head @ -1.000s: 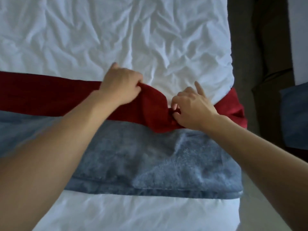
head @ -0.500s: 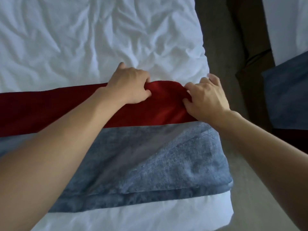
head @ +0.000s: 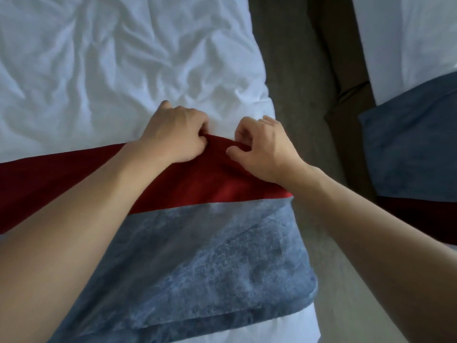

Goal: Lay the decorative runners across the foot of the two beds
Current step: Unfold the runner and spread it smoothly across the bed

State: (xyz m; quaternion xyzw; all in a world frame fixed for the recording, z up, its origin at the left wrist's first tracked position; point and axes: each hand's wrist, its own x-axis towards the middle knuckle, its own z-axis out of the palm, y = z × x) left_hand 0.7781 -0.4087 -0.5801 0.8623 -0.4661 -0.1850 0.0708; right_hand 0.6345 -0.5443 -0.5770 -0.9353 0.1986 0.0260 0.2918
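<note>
Hands close together at far edge of red runner: fold pinched by left hand, bunched cloth gripped by right hand; runner stretched across white bed, beside blue runner

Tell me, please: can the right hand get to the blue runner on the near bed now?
Probably yes. The right hand grips the red runner, and the blue runner lies uncovered directly beside it toward the person. It must let go first.
</note>
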